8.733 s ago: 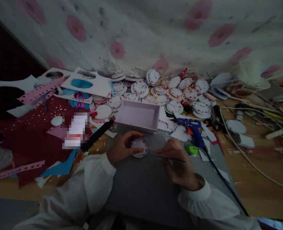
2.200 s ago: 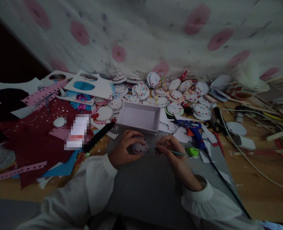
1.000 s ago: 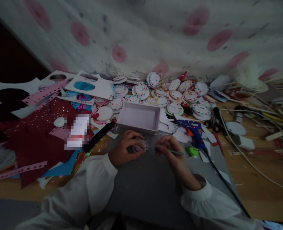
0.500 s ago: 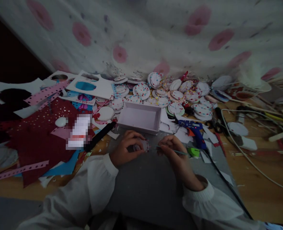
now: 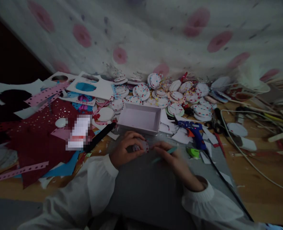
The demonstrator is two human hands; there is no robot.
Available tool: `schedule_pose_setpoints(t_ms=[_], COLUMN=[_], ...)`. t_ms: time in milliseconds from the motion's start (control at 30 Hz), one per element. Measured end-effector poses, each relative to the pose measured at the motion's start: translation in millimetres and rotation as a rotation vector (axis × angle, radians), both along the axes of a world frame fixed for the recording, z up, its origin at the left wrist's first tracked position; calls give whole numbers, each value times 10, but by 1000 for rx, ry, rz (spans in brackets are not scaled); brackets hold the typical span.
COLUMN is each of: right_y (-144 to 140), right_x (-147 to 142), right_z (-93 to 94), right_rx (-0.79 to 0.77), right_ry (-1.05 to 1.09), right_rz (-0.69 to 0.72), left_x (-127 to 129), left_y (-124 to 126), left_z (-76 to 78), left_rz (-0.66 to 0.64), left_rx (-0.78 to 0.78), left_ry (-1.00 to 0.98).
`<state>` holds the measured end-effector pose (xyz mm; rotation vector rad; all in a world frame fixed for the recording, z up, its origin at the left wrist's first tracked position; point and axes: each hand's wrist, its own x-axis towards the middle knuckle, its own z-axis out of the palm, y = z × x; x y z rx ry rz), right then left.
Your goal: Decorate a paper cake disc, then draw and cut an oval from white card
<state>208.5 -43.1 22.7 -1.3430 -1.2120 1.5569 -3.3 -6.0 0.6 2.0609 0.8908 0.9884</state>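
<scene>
Between its thumb and fingers, my left hand (image 5: 125,150) pinches a small pale disc (image 5: 143,147) with red dots along its rim. My right hand (image 5: 167,155), smeared by motion, has a thin teal stick (image 5: 157,159) in its grip, slanting across the fingers. Its fingertips are close to the disc's right side; whether they touch it I cannot tell. Both hands are above a grey mat (image 5: 153,191). Just beyond them stands a shallow white box (image 5: 140,119). A blue glue gun (image 5: 196,132) lies to the right, near a green object (image 5: 192,152).
Stacks of beaded white discs (image 5: 141,91) line the back before a flowered curtain (image 5: 136,35). On the left lie dark red sheets (image 5: 43,143), paper cut-outs and a black rod (image 5: 100,137). A white cable (image 5: 242,148) and several wooden sticks are at the right.
My right hand has shifted slightly left toward the disc, and the teal stick has swung to a different slant. The left hand stays in place with the disc.
</scene>
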Motion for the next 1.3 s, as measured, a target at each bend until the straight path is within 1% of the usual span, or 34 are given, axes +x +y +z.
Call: schedule_pose_setpoints(t_ms=[67,133,300,400,667,800,967,1100,1300], right_y=[-4,-3,1,-4,-2,-4,4,4,-9], right_x=[-25,-43,-63,-82,-115,-113,-111,-112,-117], right_z=[-1,-13,-66,-102,-148,-140,-147,-143,-129], right_rx=[16,15,78,88,122,96,31,57,42], right_ry=[-63,-72,-45,-19,-49,-53,-6,-5,20], right_rz=[98,146,155,174,143,112,103,89,92], left_x=[4,9,14,10,-1,-8,-14,-12,-2], left_y=[0,0,-2,0,-2,-7,2,16,20], left_z=[4,10,14,2,21,25,0,1,-3], left_rz=[-22,-39,-41,-43,-93,-121,-109,-101,-83], left_rx=[-2,-5,-1,-3,-31,-41,-27,-1,2], left_ry=[-14,-24,-20,-21,-39,-46,-37,-32,-13])
